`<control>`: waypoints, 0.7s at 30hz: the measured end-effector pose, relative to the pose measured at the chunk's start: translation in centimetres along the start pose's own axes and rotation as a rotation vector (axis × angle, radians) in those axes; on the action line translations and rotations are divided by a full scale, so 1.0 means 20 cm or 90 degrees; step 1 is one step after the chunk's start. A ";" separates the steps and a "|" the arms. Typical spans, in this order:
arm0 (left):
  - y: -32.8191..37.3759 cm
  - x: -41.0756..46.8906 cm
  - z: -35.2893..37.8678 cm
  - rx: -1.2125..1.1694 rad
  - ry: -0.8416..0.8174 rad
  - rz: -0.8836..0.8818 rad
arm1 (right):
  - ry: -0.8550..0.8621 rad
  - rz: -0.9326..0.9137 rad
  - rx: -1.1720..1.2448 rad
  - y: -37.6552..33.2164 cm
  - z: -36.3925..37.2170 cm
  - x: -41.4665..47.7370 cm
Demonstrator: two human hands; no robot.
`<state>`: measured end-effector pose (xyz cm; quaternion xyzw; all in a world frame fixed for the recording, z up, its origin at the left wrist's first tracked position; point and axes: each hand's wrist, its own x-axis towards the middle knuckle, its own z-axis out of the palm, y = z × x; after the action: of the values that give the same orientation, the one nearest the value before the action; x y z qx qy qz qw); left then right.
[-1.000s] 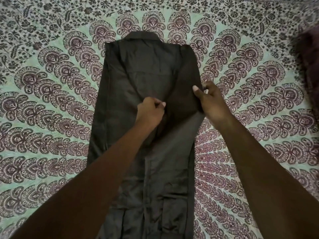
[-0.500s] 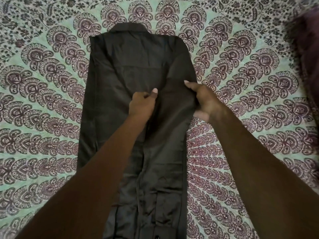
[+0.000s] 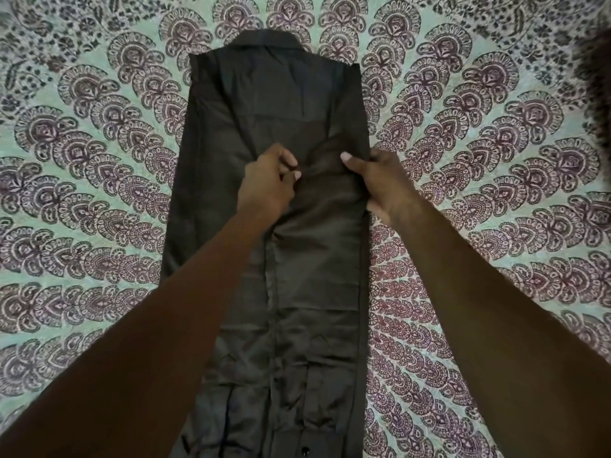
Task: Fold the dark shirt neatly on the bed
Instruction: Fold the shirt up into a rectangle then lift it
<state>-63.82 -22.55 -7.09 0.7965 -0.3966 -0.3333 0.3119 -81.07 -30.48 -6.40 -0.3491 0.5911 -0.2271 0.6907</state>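
Presently: dark narrow-folded cloth shirt (image 3: pixel 274 110), flat on green paisley-sheeted bed (image 3: pixel 99 166); left hand (image 3: pixel 268 188) pinching mid-fabric, right hand (image 3: pixel 380 186) pinching its right edge.

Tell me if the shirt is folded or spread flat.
Partly folded: the shirt lies as a narrow strip, sides turned in.

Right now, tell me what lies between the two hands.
In the head view, only a puckered stretch of the dark shirt lies between the left hand and the right hand.
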 end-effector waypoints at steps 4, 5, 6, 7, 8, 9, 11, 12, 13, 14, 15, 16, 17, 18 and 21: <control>0.04 -0.02 -0.01 0.162 -0.035 0.047 | 0.077 -0.046 -0.218 0.05 0.00 0.05; 0.05 -0.02 -0.01 0.184 -0.039 0.050 | 0.101 -0.066 -0.261 0.05 0.01 0.05; 0.06 -0.02 -0.01 0.196 -0.038 0.053 | 0.133 -0.095 -0.295 0.03 0.02 0.05; 0.06 -0.02 0.00 0.200 -0.030 0.058 | 0.168 -0.134 -0.314 0.01 0.02 0.05; 0.06 -0.02 0.00 0.196 -0.021 0.062 | 0.197 -0.171 -0.315 -0.02 0.03 0.06; 0.06 -0.01 0.00 0.185 -0.012 0.057 | 0.215 -0.202 -0.310 -0.06 0.05 0.09; 0.05 0.01 0.00 0.154 -0.005 0.035 | 0.236 -0.236 -0.292 -0.14 0.10 0.17; 0.05 0.02 0.00 0.145 -0.004 0.023 | 0.241 -0.235 -0.282 -0.19 0.12 0.21; 0.05 0.03 0.00 0.144 -0.006 0.012 | 0.244 -0.235 -0.277 -0.24 0.15 0.25; 0.05 0.03 0.00 0.149 -0.010 0.007 | 0.242 -0.240 -0.275 -0.28 0.17 0.28; 0.05 0.03 0.00 0.164 -0.014 0.012 | 0.241 -0.254 -0.275 -0.31 0.18 0.30; 0.04 0.04 -0.01 0.187 -0.013 0.025 | 0.238 -0.268 -0.274 -0.34 0.20 0.33; 0.04 0.04 -0.01 0.216 -0.012 0.045 | 0.235 -0.279 -0.273 -0.36 0.21 0.36; 0.03 0.03 0.00 0.245 -0.007 0.070 | 0.236 -0.280 -0.274 -0.37 0.22 0.38; 0.00 0.05 0.00 0.330 0.007 0.116 | 0.239 -0.268 -0.225 -0.38 0.24 0.45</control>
<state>-63.29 -23.35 -7.31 0.8125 -0.5371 -0.1866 0.1287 -73.86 -40.98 -6.28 -0.5297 0.6535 -0.3192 0.4364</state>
